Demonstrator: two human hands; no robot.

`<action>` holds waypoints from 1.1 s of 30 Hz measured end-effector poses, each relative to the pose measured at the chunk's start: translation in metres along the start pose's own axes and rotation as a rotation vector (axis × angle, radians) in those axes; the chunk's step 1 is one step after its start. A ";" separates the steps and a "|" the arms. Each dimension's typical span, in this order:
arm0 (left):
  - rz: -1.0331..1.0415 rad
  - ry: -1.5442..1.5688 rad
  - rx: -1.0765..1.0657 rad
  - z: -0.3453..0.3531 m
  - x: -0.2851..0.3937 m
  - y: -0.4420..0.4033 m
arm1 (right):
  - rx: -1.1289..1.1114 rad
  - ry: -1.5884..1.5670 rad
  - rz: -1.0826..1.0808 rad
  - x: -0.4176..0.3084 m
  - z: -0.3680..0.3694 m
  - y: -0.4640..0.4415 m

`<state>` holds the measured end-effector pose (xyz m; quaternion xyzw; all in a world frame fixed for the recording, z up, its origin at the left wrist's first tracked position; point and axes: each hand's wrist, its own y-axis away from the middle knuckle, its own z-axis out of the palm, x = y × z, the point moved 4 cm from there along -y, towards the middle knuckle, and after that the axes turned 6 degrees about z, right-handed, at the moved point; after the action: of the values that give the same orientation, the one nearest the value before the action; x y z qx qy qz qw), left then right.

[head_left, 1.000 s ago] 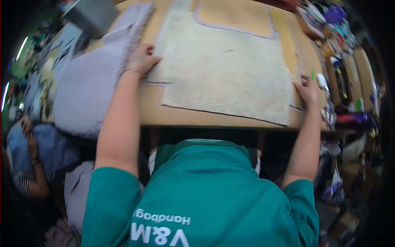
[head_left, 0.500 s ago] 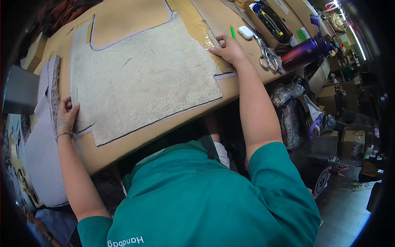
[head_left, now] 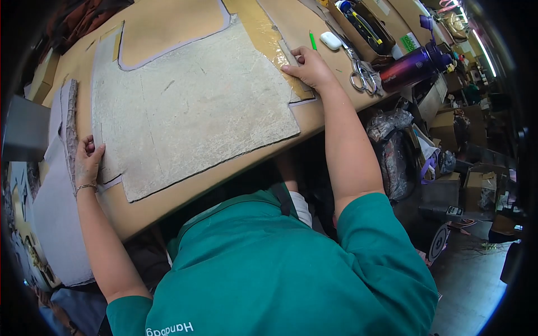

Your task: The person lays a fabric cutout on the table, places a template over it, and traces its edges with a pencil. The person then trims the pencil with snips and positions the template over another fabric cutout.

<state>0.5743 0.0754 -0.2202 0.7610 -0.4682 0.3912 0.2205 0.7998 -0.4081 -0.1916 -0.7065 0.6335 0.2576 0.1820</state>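
Observation:
A large, worn grey-white pattern board [head_left: 196, 106] lies flat on the tan table, with a deep U-shaped cutout at its far side. Brown tape [head_left: 255, 25] covers its far right part. Lilac material [head_left: 168, 59] shows beneath it along the cutout. My left hand [head_left: 88, 159] grips the board's left edge, thumb on top and fingers curled at the side. At the right edge, my right hand [head_left: 308, 68] pinches the taped border between thumb and fingers. The undersides of both grips are hidden.
Right of the board lie a green pencil [head_left: 312, 40], a white case [head_left: 330, 41], scissors [head_left: 363, 78] and a purple bottle [head_left: 412, 70]. Behind them is a tool box [head_left: 364, 33]. Folded lilac fabric [head_left: 56, 207] hangs at the left table edge.
The board has shifted slightly toward me, and the lilac strip along its near edge is now mostly covered. Both hands keep their grip; the view has moved a little.

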 end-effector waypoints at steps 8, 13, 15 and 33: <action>-0.024 -0.003 0.009 0.001 0.004 0.002 | 0.008 0.010 -0.050 0.000 -0.001 0.000; 0.031 -0.024 0.051 0.000 -0.002 0.002 | 0.012 0.021 -0.123 0.006 0.001 -0.005; 0.014 -0.046 0.072 0.001 0.007 0.006 | 0.023 0.024 -0.137 0.005 0.000 -0.004; -0.025 -0.140 0.130 0.000 0.045 0.020 | 0.014 -0.058 -0.126 0.003 0.001 -0.002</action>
<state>0.5683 0.0418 -0.1850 0.8050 -0.4467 0.3638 0.1419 0.8016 -0.4101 -0.1943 -0.7358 0.5841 0.2619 0.2209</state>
